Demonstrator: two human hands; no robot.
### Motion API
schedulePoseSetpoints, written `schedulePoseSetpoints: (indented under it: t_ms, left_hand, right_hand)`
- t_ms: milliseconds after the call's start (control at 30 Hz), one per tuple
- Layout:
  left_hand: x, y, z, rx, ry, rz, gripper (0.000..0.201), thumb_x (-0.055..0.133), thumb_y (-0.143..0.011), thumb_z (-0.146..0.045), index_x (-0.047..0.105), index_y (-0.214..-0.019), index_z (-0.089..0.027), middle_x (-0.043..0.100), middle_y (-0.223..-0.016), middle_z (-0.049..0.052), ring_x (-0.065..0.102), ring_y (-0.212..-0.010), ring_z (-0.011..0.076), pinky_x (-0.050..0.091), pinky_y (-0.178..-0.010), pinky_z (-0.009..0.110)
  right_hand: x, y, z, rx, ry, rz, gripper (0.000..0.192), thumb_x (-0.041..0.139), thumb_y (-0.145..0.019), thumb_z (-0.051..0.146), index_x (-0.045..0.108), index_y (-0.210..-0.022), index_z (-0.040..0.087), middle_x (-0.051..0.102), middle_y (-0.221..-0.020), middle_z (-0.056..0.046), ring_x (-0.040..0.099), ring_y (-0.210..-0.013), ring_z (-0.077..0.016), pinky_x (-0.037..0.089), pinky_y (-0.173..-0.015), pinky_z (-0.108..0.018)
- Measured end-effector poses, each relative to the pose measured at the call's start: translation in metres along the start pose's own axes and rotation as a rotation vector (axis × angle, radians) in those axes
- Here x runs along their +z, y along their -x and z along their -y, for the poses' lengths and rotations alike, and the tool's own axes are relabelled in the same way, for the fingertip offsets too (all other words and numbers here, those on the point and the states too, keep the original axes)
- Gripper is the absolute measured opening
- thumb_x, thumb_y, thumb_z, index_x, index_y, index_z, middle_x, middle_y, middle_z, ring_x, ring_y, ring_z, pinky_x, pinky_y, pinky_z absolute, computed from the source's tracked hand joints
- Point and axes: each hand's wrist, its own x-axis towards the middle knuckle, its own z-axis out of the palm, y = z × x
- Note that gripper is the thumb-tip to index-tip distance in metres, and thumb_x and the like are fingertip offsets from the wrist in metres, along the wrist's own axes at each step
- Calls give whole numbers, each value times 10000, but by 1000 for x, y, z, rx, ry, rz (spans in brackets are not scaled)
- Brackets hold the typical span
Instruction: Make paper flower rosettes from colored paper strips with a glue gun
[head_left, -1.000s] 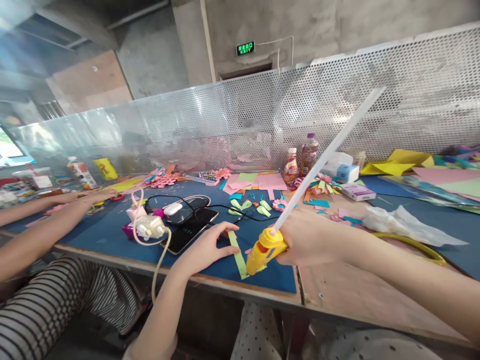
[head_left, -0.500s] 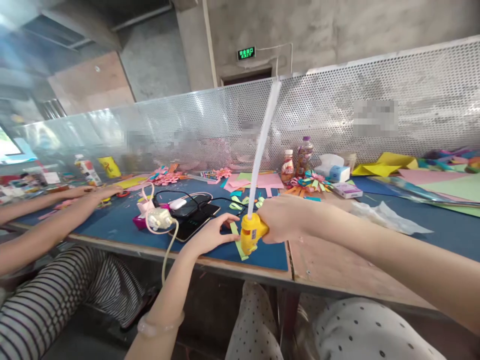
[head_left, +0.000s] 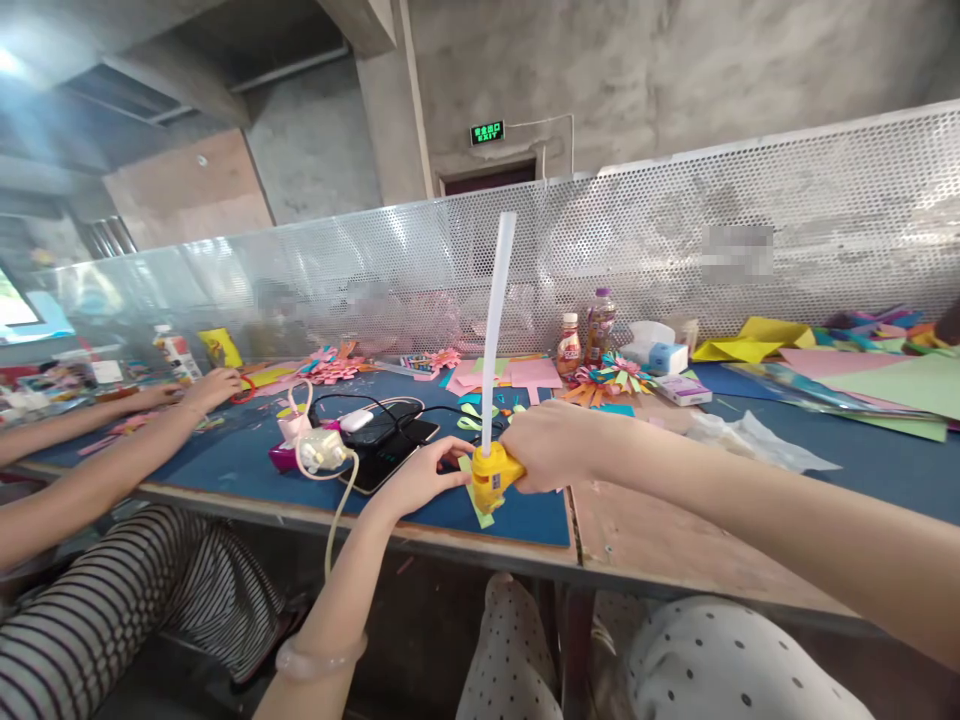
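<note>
Background: grey concrete wall (head_left: 600, 70), with a perforated metal screen (head_left: 637, 230) standing along the far edge of the work surface. Surface: blue mat (head_left: 532, 527), covering the table's near middle. Item, one pale green paper strip (head_left: 484, 520): lying on the mat near its front edge, its long axis running from far left to near right, its middle partly hiding behind the tool. Item, one yellow glue gun (head_left: 491, 480): pointing nozzle-down over the strip, its long translucent glue stick (head_left: 496, 330) rising upright; contact with the paper, cannot tell. Right hand (head_left: 551, 445): wrapping the gun's handle, staying right of the strip. Left hand (head_left: 420, 478): sitting just left of the strip's far end, nearer the paper, thumb and forefinger standing apart; whether they are pinching it, cannot tell. Left of that hand: black phone (head_left: 386, 462), lying beside a white plug adapter (head_left: 322, 450)
</note>
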Motion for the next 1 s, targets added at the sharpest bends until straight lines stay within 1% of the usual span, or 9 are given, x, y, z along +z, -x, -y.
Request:
schedulePoseSetpoints:
  t_ms: [167,267,467,533,600,800,900,1000]
  left_hand:
    - [-1,0,-2,-19,-2,-6,348,593,-738,-254,581,-1079,-187,629,-1016,40,578,-928,205,436,-810,291]
    - [-1,0,-2,-14,13,1,334,581,-746,-256,588,-1071,-180,631,-1021,44,577,-929,208,435,-813,296]
    - [-2,-1,-2,-4,25,-3,308,596,-736,-231,601,-1040,-186,636,-992,30,574,-922,203,427,-819,303]
    - [-2,-1,-2,-5,25,-5,306,613,-735,-244,601,-1033,-179,639,-988,37,575,-914,204,427,-810,302]
    - [-2,-1,-2,-9,27,-11,315,627,-737,-266,597,-1036,-171,642,-981,45,577,-891,200,431,-790,298]
    - [-2,0,0,-43,49,-41,347,639,-742,-304,583,-1061,-180,656,-955,44,588,-859,186,428,-742,280]
    - [-2,0,1,-46,70,-64,364,636,-743,-323,577,-1071,-178,657,-953,49,592,-866,191,427,-747,287]
    - [-2,1,3,-35,108,-87,371,624,-747,-326,572,-1081,-171,649,-923,52,590,-863,193,432,-776,304]
  right_hand:
    - [-4,2,1,-18,7,39,247,579,-701,355,680,-813,161,665,-723,-90,603,-620,-204,348,-507,-278]
    - [-4,0,1,-19,6,27,265,584,-711,378,685,-824,161,675,-741,-97,607,-627,-209,345,-503,-279]
    - [-8,-1,4,-4,46,54,216,594,-701,313,691,-812,156,678,-725,-91,597,-594,-195,318,-476,-270]
    - [-12,1,1,-29,82,22,191,598,-704,307,692,-785,160,672,-696,-81,586,-579,-183,306,-480,-270]
    - [-15,4,-6,-26,106,-19,205,606,-711,341,691,-763,161,666,-679,-80,576,-571,-176,295,-483,-270]
    - [-18,14,-40,132,121,-190,328,584,-709,514,672,-792,209,650,-691,-46,569,-583,-178,267,-486,-261]
    - [-17,18,-46,169,77,-196,350,556,-722,542,664,-798,217,640,-691,-37,573,-609,-179,278,-498,-258]
    - [-13,19,-41,147,51,-200,337,548,-731,522,667,-810,218,634,-671,-33,570,-599,-172,289,-505,-261]
